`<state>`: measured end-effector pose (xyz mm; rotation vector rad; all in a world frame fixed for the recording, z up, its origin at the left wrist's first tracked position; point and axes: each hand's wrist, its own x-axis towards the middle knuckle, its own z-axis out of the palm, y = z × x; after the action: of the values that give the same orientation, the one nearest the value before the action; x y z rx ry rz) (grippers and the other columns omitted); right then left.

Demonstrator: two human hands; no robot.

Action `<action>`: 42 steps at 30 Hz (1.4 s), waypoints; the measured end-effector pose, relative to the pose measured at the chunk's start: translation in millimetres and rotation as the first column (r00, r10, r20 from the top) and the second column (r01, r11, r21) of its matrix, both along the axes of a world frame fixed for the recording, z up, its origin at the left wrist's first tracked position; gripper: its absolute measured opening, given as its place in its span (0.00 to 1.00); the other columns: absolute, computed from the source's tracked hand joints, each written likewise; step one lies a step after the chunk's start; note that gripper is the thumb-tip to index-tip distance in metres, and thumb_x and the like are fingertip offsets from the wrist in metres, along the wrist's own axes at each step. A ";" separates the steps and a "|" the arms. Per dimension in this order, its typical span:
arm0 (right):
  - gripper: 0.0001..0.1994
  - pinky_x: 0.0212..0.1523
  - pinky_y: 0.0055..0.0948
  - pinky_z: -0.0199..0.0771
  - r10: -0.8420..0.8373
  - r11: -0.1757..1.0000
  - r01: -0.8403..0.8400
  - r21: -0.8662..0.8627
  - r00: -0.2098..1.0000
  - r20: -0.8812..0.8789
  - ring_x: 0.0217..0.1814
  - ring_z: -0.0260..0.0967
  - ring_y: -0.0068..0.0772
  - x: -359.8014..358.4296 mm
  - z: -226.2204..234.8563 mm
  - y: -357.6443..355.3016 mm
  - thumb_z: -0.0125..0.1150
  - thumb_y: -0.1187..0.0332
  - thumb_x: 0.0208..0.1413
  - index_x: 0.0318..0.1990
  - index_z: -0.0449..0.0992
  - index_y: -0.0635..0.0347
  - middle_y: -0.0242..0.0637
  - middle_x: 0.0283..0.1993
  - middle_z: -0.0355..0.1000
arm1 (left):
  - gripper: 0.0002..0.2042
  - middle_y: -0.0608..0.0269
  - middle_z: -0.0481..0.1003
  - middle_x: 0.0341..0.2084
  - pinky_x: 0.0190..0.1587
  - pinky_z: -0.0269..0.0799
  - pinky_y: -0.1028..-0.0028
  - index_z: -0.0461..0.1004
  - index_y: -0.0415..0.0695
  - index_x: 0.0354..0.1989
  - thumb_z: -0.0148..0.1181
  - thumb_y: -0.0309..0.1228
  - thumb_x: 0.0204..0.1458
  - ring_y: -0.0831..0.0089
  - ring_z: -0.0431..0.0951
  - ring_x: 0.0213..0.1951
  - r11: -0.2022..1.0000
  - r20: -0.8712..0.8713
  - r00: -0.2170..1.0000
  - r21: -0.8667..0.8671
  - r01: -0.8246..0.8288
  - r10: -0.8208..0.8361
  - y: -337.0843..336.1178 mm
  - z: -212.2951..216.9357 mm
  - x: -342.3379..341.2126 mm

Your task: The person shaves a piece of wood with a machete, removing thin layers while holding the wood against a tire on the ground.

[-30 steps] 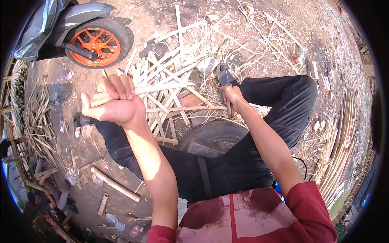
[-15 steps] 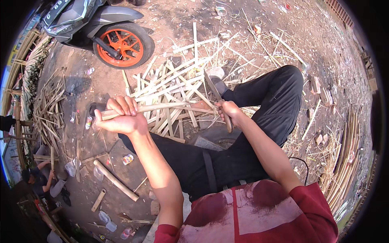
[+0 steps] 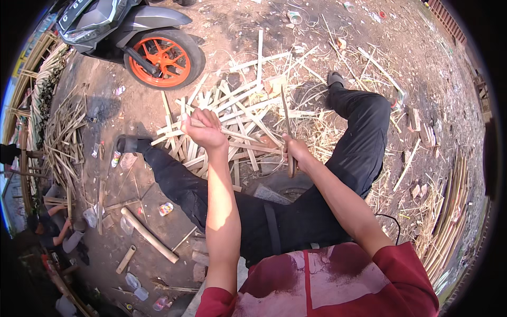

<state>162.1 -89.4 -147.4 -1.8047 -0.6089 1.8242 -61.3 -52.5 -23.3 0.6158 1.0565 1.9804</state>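
A bare dirt yard [image 3: 369,31] is seen, with a scooter [image 3: 127,31] parked at its edge. Split bamboo strips [image 3: 237,113] are scattered across it. One bamboo strip [image 3: 174,138] is gripped in the closed left hand [image 3: 203,129]; a knife [image 3: 288,129] is clenched upright in the right hand [image 3: 296,153].

We sit on the ground with our legs spread, and a heap of split bamboo strips [image 3: 237,121] lies between them, ahead of us. Our left hand [image 3: 205,128] is over the heap's left part, our right hand [image 3: 297,153] at its right edge. A scooter wheel [image 3: 162,58] stands beyond the heap, to the left. A thick pole [image 3: 149,235] lies left of our left leg. Bundled canes [image 3: 449,211] lie far right.
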 end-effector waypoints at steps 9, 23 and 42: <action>0.27 0.18 0.32 0.62 0.072 0.988 -0.095 0.126 0.982 0.174 0.16 0.62 0.26 3.5 -11.8 4.4 0.48 0.45 0.68 0.28 0.71 0.63 0.33 0.19 0.64 | 0.28 0.71 0.47 0.07 0.18 0.40 0.72 0.48 0.52 0.11 0.33 0.54 0.62 0.76 0.43 0.13 0.990 -0.035 0.999 -0.138 0.010 -0.015 54.2 -36.9 27.7; 0.30 0.38 0.53 0.74 0.415 0.777 -0.614 0.136 0.663 0.624 0.30 0.75 0.62 -3.9 -61.0 -49.4 0.41 0.49 0.70 0.30 0.72 0.72 0.60 0.28 0.75 | 0.26 0.72 0.46 0.07 0.18 0.35 0.72 0.45 0.52 0.11 0.36 0.48 0.63 0.78 0.41 0.13 0.994 -0.063 0.995 -0.083 0.075 -0.080 101.9 -47.8 44.8; 0.13 0.48 0.44 0.81 0.676 0.396 -0.870 -0.292 0.062 0.735 0.51 0.79 0.51 72.1 -47.7 26.4 0.57 0.72 0.58 0.48 0.80 0.65 0.48 0.48 0.79 | 0.28 0.72 0.47 0.10 0.21 0.40 0.73 0.48 0.51 0.12 0.35 0.59 0.57 0.77 0.45 0.16 0.836 -0.116 0.833 -0.188 0.516 -0.541 86.1 -44.7 66.6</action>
<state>234.2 -63.0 -195.1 -2.2153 -2.5298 1.1159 5.3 33.5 -68.0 0.8936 0.9856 1.3691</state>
